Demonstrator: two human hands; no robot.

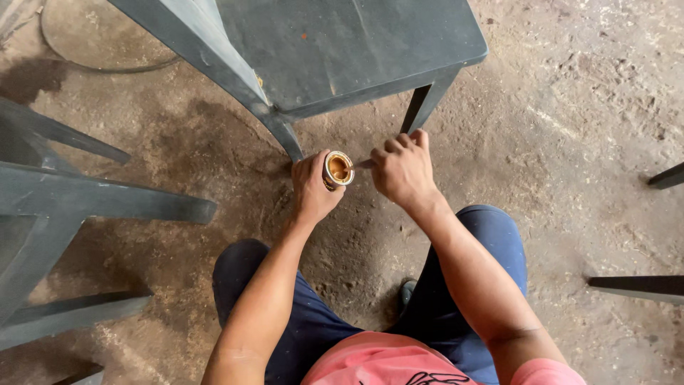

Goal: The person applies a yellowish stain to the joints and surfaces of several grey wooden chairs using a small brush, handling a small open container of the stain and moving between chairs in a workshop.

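Just above the frame's centre, the left hand (312,187) is wrapped around a small round metal tin (338,170) with amber-brown contents, tilted with its open mouth toward the camera. The right hand (401,168), fist-closed with knuckles up, pinches a thin grey stick (363,164) whose tip reaches the tin's rim. Both forearms extend up from the lower frame, over a dark grey plastic chair (342,50).
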